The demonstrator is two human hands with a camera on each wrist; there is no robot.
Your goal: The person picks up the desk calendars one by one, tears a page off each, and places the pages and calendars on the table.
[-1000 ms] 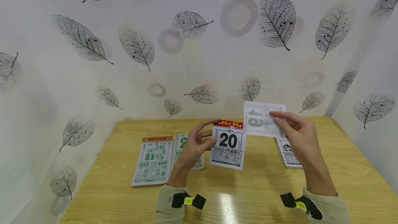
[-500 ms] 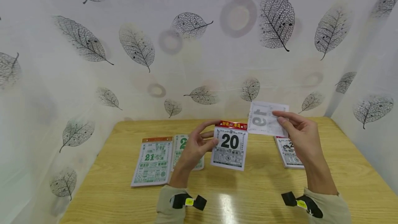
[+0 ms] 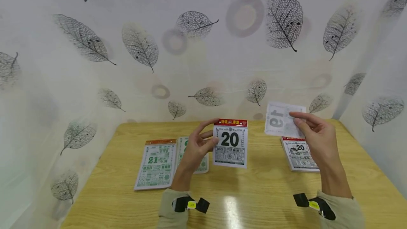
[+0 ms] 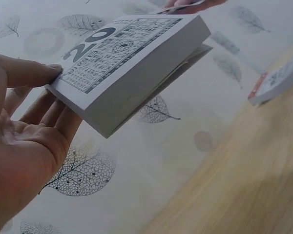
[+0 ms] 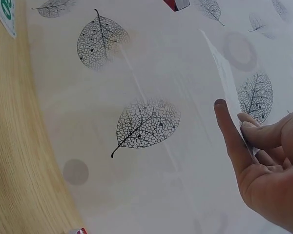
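Observation:
My left hand (image 3: 197,147) holds a thick tear-off calendar (image 3: 230,147) upright above the table, thumb on its front and fingers behind. Its top page reads 20 beneath a red header strip. The left wrist view shows the pad's thick page edge (image 4: 141,90) and the thumb on the cover page. To the right, my right hand (image 3: 318,137) pinches a loose calendar page (image 3: 276,119) between thumb and fingers. That page is seen from the back, with a 19 showing through sideways. In the right wrist view the page (image 5: 222,68) appears nearly edge-on.
Another tear-off calendar (image 3: 300,154) with a red header lies at the right, partly behind the right hand. On the left lie a green-printed calendar (image 3: 155,165) showing 21 and a second green-printed one (image 3: 201,165), partly covered by the left hand. A leaf-patterned curtain (image 3: 203,63) stands behind the wooden table (image 3: 254,200).
The right hand has carried the loose page rightward, opening a gap from the held calendar. The left hand has brought that calendar slightly left and up, facing it more squarely.

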